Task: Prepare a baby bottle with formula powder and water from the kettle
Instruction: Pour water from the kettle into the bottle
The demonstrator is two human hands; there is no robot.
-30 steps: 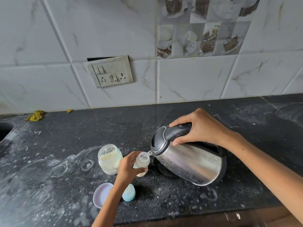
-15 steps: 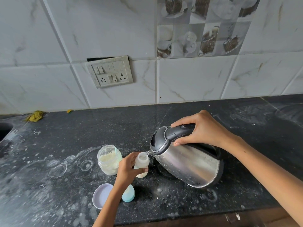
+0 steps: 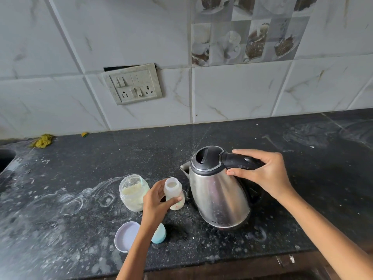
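the stainless steel electric kettle with a black lid and handle [image 3: 217, 190] now stands upright on the dark speckled stone counter [image 3: 80, 209]; half a second ago it was tipped hard to the left with its spout over the mouth of the bottle; so the pour looks finished; the right hand [image 3: 262, 174] grasps the black handle, fingers curled over it and thumb beneath; it has not let go; the small translucent plastic baby bottle [image 3: 173, 193] sits just left of the kettle's spout, uncapped, its open mouth showing a pale whitish fill inside; the left hand [image 3: 155, 203] is wrapped round its body, thumb across the front, fingers behind; whether the bottle's base touches the counter i cannot tell; left of the bottle, just beside that hand, the open glass jar of cream-coloured formula powder [image 3: 133, 191] stands upright; nearer, the round lilac jar lid [image 3: 126, 236] lies flat and a pale blue rounded cap [image 3: 159, 234] sits just right of it, partly behind the wrist; judging from this, powder and water are both in; what remains is likely releasing the kettle, fitting the bottle's top and mixing; the open bottle could spill if jostled.
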